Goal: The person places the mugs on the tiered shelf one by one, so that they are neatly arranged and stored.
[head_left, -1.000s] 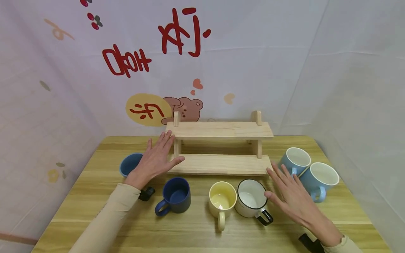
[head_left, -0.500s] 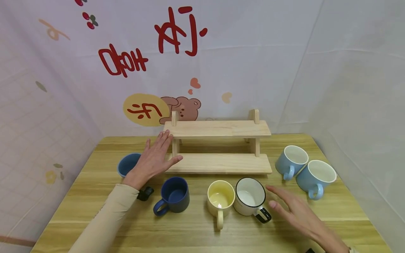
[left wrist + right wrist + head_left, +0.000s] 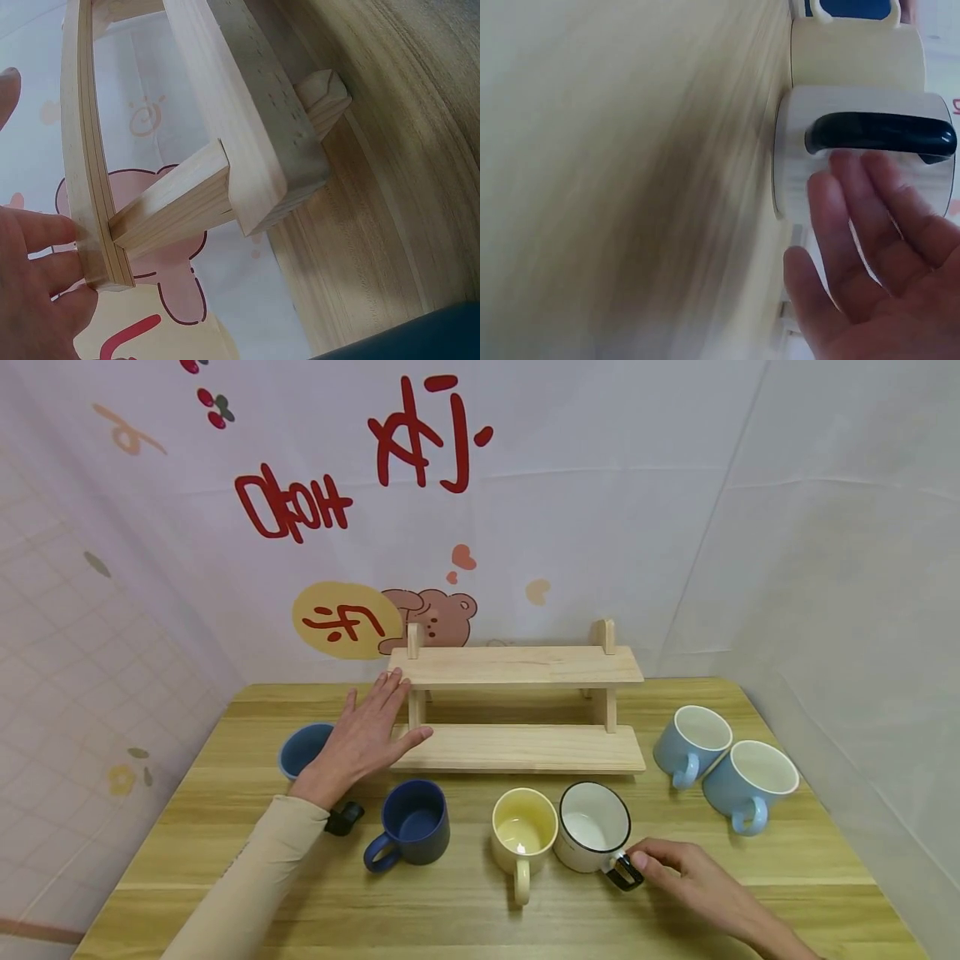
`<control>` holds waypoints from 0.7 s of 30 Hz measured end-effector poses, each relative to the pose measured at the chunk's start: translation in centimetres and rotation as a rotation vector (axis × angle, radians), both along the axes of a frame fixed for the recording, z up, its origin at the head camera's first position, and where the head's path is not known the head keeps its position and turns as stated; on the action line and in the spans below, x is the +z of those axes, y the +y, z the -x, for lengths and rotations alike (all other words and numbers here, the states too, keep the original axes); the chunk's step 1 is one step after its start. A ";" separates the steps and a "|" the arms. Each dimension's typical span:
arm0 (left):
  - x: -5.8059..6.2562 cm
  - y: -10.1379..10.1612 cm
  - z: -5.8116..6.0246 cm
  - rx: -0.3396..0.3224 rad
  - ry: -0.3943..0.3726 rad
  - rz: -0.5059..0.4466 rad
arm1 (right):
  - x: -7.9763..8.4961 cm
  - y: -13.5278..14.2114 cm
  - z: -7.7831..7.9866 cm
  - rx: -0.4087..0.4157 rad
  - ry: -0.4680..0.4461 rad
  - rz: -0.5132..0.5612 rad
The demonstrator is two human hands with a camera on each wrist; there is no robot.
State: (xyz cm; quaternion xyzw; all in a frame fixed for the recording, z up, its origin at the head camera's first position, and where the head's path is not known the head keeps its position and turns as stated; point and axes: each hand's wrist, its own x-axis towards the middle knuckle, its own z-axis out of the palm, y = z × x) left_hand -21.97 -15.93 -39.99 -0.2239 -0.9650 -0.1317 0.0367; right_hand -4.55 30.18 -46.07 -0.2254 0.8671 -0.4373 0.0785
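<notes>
My left hand (image 3: pixel 363 743) rests with outstretched fingers against the left end of the two-tier wooden shelf (image 3: pixel 517 752). In the left wrist view its fingertips touch the end of a shelf board (image 3: pixel 96 187). My right hand (image 3: pixel 693 881) is at the black handle (image 3: pixel 624 872) of a white mug with a black rim (image 3: pixel 594 827). In the right wrist view the fingers (image 3: pixel 836 217) are fairly straight, their tips reaching in behind that handle. The white mug stands on the table right beside a yellow mug (image 3: pixel 524 831).
A dark blue mug (image 3: pixel 416 822) stands left of the yellow one. Another blue mug (image 3: pixel 303 752) is partly hidden behind my left hand. Two light blue mugs (image 3: pixel 692 743) stand close together at the right. A printed cloth (image 3: pixel 600 527) hangs behind the table (image 3: pixel 450 918).
My right hand has left the shelf's right end and come down toward me to the white mug's handle. The left hand stays on the shelf.
</notes>
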 end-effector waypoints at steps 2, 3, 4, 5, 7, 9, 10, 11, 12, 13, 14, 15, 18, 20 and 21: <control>0.0 0.0 0.0 -0.001 0.001 -0.004 | -0.1 -0.1 0.1 0.043 -0.060 0.060; 0.0 0.0 -0.1 -0.002 0.002 -0.006 | -0.2 -0.2 0.2 0.057 -0.094 0.085; 0.0 0.0 -0.1 -0.002 0.001 -0.007 | -0.2 -0.3 0.3 0.068 -0.128 0.111; 0.0 0.0 -0.1 -0.003 0.001 -0.008 | -0.2 -0.4 0.3 0.087 -0.139 0.128; 0.0 0.0 -0.1 -0.006 0.002 -0.008 | -0.1 -0.5 0.4 0.106 -0.173 0.160; 0.0 0.0 0.0 -0.007 0.003 -0.005 | 0.0 -0.5 0.5 0.121 -0.203 0.191; 0.0 0.0 0.0 -0.007 0.003 -0.003 | 0.1 -0.5 0.5 0.133 -0.212 0.206; 0.0 0.0 0.0 -0.007 0.003 -0.003 | 0.1 -0.4 0.5 0.143 -0.223 0.219; 0.0 0.0 0.0 -0.007 0.003 -0.003 | 0.2 -0.4 0.5 0.146 -0.245 0.234; 0.0 0.0 0.0 -0.007 0.003 -0.003 | 0.2 -0.4 0.5 0.151 -0.261 0.247; 0.0 0.0 0.0 -0.007 0.003 -0.004 | 0.3 -0.3 0.5 0.155 -0.280 0.260; 0.0 0.0 0.0 -0.006 0.003 -0.005 | 0.3 -0.3 0.5 0.158 -0.298 0.272; 0.0 0.0 0.0 -0.005 0.000 -0.007 | 0.3 -0.2 0.5 0.163 -0.352 0.308; 0.0 0.0 0.0 -0.004 -0.001 -0.006 | 0.2 -0.2 0.5 0.164 -0.374 0.330; 0.1 0.0 0.0 -0.004 -0.001 -0.005 | 0.2 -0.2 0.5 0.165 -0.384 0.340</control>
